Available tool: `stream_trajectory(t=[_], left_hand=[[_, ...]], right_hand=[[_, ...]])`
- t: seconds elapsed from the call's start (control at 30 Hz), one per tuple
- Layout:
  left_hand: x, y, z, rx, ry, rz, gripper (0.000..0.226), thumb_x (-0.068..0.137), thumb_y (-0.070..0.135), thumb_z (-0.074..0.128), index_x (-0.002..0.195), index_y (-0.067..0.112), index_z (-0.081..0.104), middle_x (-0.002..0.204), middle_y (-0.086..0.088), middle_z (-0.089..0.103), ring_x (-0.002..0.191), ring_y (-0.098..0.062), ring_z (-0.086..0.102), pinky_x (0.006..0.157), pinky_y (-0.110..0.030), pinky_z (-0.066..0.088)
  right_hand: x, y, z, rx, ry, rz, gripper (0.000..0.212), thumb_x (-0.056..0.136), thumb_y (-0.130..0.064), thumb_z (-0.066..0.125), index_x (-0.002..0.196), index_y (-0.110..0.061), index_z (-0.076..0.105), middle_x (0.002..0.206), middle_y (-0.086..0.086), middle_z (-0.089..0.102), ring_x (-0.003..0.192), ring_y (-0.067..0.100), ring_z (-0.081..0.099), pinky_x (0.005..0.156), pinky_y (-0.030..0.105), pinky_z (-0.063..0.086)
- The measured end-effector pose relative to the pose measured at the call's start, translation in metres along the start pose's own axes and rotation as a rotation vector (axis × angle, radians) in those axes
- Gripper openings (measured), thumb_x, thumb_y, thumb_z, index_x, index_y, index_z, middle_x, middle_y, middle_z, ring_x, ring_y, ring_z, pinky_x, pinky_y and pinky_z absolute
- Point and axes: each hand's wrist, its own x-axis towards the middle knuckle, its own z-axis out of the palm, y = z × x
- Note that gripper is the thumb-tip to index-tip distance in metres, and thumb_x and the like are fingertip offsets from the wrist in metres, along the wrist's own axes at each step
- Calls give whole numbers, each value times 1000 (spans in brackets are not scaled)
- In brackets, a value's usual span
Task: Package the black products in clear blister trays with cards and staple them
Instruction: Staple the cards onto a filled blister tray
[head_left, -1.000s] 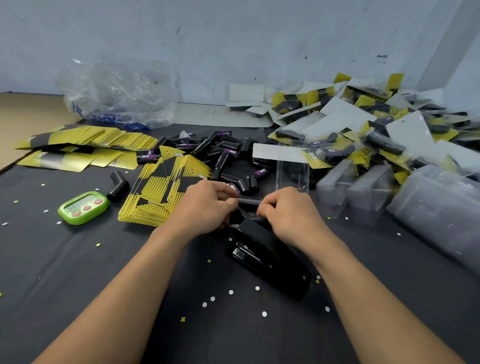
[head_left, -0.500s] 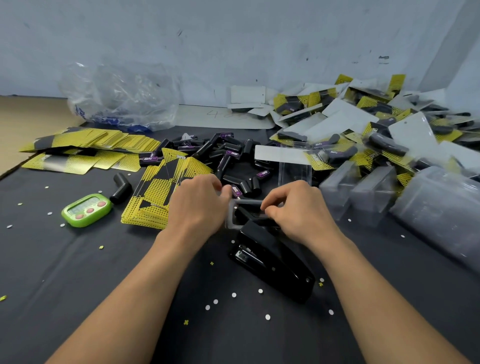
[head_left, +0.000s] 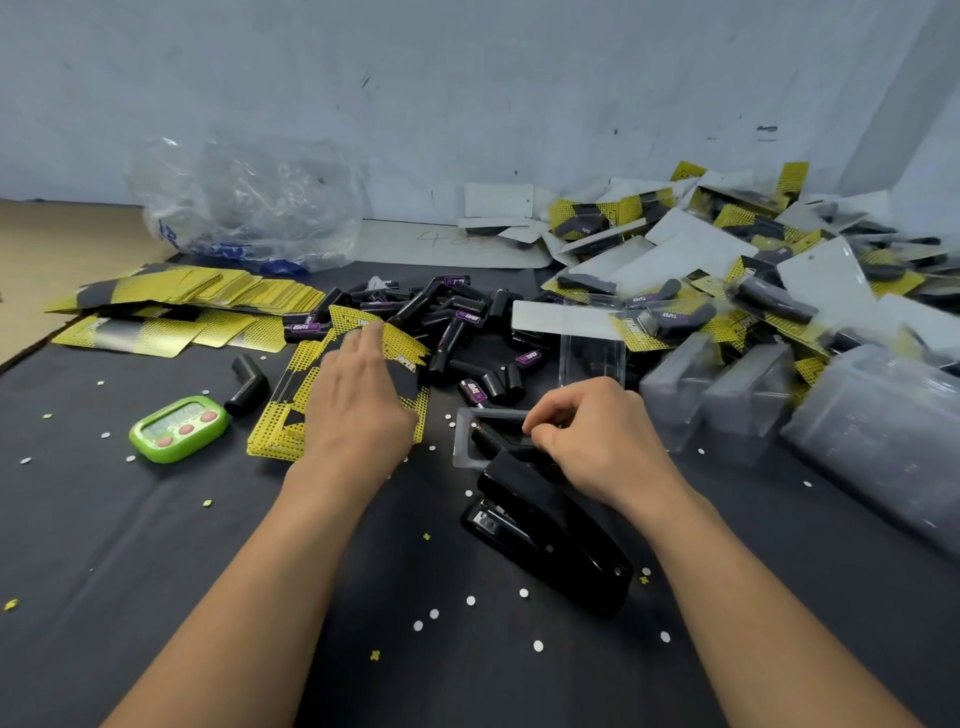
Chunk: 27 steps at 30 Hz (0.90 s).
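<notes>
Now our right fingers (head_left: 550, 422) are curled and pinch the near right edge of the clear plastic blister tray (head_left: 470, 441), which lies on the dark surface (head_left: 218, 561) with a black angled product (head_left: 485, 435) seated in it. Behind that right hand (head_left: 597, 441), the black stapler (head_left: 545, 540) lies with its nose touching or overlapping the tray's near edge.

Our left fingers (head_left: 363, 345) are straight and spread, holding nothing. They are over the fanned stack of yellow and black printed cards (head_left: 291, 415); the tips are blurred, so we cannot tell whether they touch the top card. The left hand (head_left: 358, 405) is plainly the nearer one to the cards.

That stack lies just left of the tray, its long axis running away from us and leaning right. So we judge that a card must travel a short way rightward to reach the held tray.

Beyond both, the loose heap of black products (head_left: 457, 327) lies between the cards and the pile of finished yellow blister packs (head_left: 727, 280).
</notes>
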Motion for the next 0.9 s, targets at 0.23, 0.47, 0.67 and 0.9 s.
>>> stream_trajectory(t=[0.23, 0.47, 0.67, 0.9], left_hand=[[2, -3, -18, -268, 247, -121, 67, 83, 2, 71, 146, 17, 52, 109, -6, 66, 108, -32, 61, 94, -43, 48], [4, 2, -19, -127, 322, -274, 41, 95, 26, 64, 136, 25, 58, 116, -11, 73, 111, -44, 63, 84, -46, 43], [-2, 13, -18, -602, 369, -126, 13, 94, 23, 68, 106, 24, 64, 75, 17, 67, 69, -15, 62, 61, -29, 42], [-9, 37, -19, -1628, -401, -401, 17, 97, -16, 45, 107, -6, 54, 111, -24, 71, 109, -38, 70, 97, -49, 57]], right_hand=[[0, 0, 1, -5, -12, 11, 25, 84, -14, 71, 69, -33, 78, 59, -16, 69, 65, -2, 65, 56, 1, 44], [1, 2, 1, -17, -9, 25, 24, 84, -15, 70, 70, -33, 77, 61, -20, 69, 66, -4, 65, 55, 3, 45], [2, -1, 0, 140, 50, 37, 18, 86, -23, 73, 73, -32, 79, 66, -16, 73, 66, 1, 67, 61, 10, 50], [0, -22, -9, 849, -110, 174, 27, 105, -25, 55, 102, -10, 77, 101, 10, 79, 92, 23, 75, 80, 31, 61]])
